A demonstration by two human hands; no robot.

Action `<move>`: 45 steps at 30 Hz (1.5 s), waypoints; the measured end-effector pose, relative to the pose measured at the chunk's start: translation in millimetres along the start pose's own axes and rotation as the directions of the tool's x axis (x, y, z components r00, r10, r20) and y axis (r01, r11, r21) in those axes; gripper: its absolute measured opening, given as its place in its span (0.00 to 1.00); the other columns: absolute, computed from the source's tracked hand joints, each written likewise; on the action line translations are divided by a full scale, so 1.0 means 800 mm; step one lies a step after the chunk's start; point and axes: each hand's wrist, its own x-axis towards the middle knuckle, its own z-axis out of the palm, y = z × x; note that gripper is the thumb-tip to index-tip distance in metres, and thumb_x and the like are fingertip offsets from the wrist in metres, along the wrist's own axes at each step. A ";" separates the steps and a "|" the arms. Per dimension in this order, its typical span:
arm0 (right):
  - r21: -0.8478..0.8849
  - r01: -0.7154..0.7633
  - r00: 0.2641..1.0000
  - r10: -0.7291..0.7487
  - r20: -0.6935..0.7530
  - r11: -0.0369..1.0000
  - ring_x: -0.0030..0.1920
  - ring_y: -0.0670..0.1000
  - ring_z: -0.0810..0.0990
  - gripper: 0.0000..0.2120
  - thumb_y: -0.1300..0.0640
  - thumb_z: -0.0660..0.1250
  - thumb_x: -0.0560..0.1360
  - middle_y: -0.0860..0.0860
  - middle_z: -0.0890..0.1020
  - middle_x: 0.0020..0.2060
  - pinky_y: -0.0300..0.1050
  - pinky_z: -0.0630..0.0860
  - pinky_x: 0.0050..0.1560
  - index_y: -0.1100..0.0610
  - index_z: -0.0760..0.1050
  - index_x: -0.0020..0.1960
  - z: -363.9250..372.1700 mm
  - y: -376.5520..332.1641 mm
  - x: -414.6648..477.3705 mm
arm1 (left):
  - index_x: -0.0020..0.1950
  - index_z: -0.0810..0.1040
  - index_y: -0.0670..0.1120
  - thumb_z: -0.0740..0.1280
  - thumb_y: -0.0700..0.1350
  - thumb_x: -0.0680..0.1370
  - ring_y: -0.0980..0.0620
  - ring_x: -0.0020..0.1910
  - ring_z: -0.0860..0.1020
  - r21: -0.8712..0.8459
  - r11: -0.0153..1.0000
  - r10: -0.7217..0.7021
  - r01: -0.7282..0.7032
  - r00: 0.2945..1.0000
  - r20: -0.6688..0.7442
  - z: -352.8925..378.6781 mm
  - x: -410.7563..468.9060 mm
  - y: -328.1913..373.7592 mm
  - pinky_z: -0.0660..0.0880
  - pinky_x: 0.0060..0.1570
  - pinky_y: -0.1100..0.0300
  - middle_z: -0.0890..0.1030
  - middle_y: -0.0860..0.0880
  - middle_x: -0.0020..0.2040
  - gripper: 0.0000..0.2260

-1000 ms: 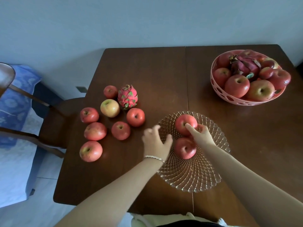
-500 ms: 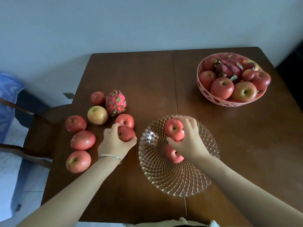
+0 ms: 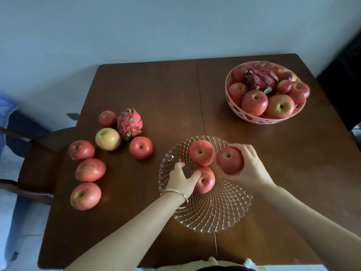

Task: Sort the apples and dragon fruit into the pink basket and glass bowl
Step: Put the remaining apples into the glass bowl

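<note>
Left hand [image 3: 182, 179] rested, fingers curled, on an apple [image 3: 205, 179] in the glass bowl [image 3: 214, 216]; right hand [image 3: 251, 169] gripped another apple [image 3: 229, 160] over the bowl's right rim.

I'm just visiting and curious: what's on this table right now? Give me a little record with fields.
Glass bowl: two apples resting inside
Left hand: on the nearer apple in the bowl
Right hand: gripping a third apple at the bowl's right edge
Pink basket: heaped with apples, a dragon fruit on top
Loose on table: six apples, one pink dragon fruit
</note>
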 end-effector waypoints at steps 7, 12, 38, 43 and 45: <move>-0.169 0.069 0.993 -0.053 0.102 0.983 0.65 0.56 0.65 0.37 0.54 0.79 0.56 0.49 0.78 0.58 0.55 0.63 0.67 0.54 0.72 0.64 0.019 0.031 0.007 | 0.75 0.54 0.58 0.62 0.44 0.78 0.42 0.64 0.70 -0.220 0.975 -0.020 0.029 0.999 0.042 0.025 0.010 0.003 0.80 0.42 0.51 0.60 0.47 0.74 0.29; -0.247 0.121 0.992 -0.107 0.070 0.961 0.66 0.56 0.62 0.39 0.53 0.80 0.54 0.50 0.79 0.58 0.59 0.60 0.65 0.53 0.71 0.64 0.031 0.042 0.004 | 0.74 0.51 0.62 0.61 0.43 0.79 0.40 0.70 0.64 -0.275 0.961 -0.019 0.043 0.996 0.089 0.024 0.008 0.005 0.79 0.48 0.46 0.56 0.49 0.76 0.30; -0.386 0.053 0.952 0.071 0.298 0.921 0.73 0.56 0.50 0.51 0.35 0.70 0.63 0.54 0.55 0.72 0.55 0.46 0.74 0.50 0.46 0.75 0.044 -0.019 0.004 | 0.71 0.62 0.53 0.69 0.44 0.73 0.35 0.58 0.71 0.696 0.717 0.205 0.048 0.939 -0.276 -0.141 0.091 -0.029 0.72 0.54 0.47 0.58 0.45 0.73 0.29; -0.367 0.009 0.947 0.109 0.301 0.930 0.74 0.56 0.50 0.51 0.35 0.71 0.63 0.54 0.56 0.72 0.56 0.47 0.74 0.50 0.47 0.75 0.044 -0.017 0.003 | 0.69 0.64 0.53 0.70 0.43 0.72 0.35 0.56 0.73 0.724 0.689 0.227 0.024 0.942 -0.247 -0.147 0.091 -0.040 0.73 0.53 0.47 0.58 0.44 0.71 0.28; -0.357 0.002 0.945 0.115 0.307 0.934 0.74 0.56 0.50 0.51 0.36 0.71 0.63 0.54 0.56 0.72 0.56 0.47 0.74 0.50 0.47 0.75 0.044 -0.018 0.002 | 0.69 0.63 0.55 0.72 0.43 0.71 0.35 0.60 0.71 0.731 0.683 0.206 0.006 0.958 -0.200 -0.143 0.093 -0.040 0.72 0.58 0.45 0.56 0.46 0.74 0.30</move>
